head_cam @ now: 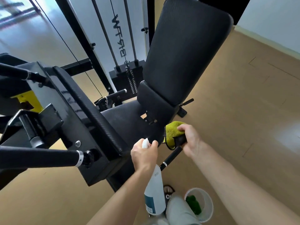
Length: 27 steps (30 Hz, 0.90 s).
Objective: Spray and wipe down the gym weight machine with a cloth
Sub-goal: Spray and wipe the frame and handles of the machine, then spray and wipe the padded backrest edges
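The black weight machine fills the middle of the view, with its seat pad (128, 120) and tall tilted backrest (185, 52). My left hand (142, 155) grips the head of a white spray bottle (154, 194), nozzle pointing at the seat's near edge. My right hand (190, 140) presses a yellow-green cloth (172, 132) around the black handle (172, 155) at the seat's right side. The handle's upper end is hidden under the cloth.
A padded arm assembly (78, 108) with two black bars (37, 156) juts out at the left. The weight stack (128, 78) and guide rods stand behind. A white bucket (207, 203) holding a green cloth sits on the tan floor beside my leg (178, 211).
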Available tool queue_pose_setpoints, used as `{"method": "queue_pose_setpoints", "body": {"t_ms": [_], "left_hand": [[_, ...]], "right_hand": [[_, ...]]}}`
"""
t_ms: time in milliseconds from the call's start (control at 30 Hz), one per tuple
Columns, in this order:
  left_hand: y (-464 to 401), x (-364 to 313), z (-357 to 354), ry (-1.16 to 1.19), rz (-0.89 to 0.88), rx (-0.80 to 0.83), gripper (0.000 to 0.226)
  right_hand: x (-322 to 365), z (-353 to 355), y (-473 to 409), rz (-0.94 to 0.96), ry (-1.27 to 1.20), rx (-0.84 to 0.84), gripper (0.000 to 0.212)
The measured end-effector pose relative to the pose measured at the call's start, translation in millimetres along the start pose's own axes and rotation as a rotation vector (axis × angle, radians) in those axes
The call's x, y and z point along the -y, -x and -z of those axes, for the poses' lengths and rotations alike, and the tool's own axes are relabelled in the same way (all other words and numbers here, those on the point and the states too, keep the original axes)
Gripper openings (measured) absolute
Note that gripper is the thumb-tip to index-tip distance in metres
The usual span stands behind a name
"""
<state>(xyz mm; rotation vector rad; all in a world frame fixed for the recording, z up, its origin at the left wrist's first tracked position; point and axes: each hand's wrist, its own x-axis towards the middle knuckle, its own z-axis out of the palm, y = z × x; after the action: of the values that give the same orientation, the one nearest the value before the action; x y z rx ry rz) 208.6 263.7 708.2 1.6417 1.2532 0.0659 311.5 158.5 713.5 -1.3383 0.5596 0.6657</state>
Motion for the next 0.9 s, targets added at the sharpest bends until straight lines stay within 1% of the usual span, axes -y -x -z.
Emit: {"method": "queue_pose_setpoints", "body": {"t_ms": [33, 100, 267, 333, 433, 500, 600, 667, 733, 800, 833, 900], "left_hand": [[0, -4, -2, 0.008, -0.002, 0.004, 0.034], [-3, -16, -8, 0.042, -0.011, 0.006, 0.032], [-17, -58, -26, 0.119, -0.031, -0.028, 0.029], [-26, -80, -33, 0.139, -0.062, -0.027, 0.027], [-41, -119, -42, 0.14, -0.121, -0.006, 0.029], [-54, -149, -51, 0.109, -0.181, 0.045, 0.027], [-70, -191, -62, 0.068, -0.244, 0.076, 0.022], [-81, -215, -70, 0.064, -0.245, 0.057, 0.026], [-90, -238, -74, 0.083, -0.251, 0.018, 0.032], [-98, -259, -76, 0.092, -0.25, 0.003, 0.032], [-101, -266, -76, 0.091, -0.246, 0.017, 0.032], [-104, -277, -77, 0.109, -0.251, 0.067, 0.032]], "right_hand": [[2, 0, -4, 0.009, 0.0, -0.02, 0.025], [14, -2, -9, 0.025, 0.012, -0.042, 0.021], [52, -10, -30, 0.066, 0.132, -0.041, 0.022], [63, -11, -42, 0.071, 0.205, 0.011, 0.023], [78, -17, -62, 0.029, 0.326, 0.058, 0.024], [92, -21, -75, 0.003, 0.349, 0.097, 0.022], [118, -25, -92, -0.054, 0.356, 0.179, 0.023], [134, -21, -101, -0.08, 0.385, 0.198, 0.019], [153, -20, -110, -0.09, 0.418, 0.245, 0.02], [169, -23, -121, -0.093, 0.419, 0.285, 0.017], [175, -24, -126, -0.082, 0.428, 0.303, 0.016], [190, -28, -133, -0.055, 0.435, 0.34, 0.02]]}}
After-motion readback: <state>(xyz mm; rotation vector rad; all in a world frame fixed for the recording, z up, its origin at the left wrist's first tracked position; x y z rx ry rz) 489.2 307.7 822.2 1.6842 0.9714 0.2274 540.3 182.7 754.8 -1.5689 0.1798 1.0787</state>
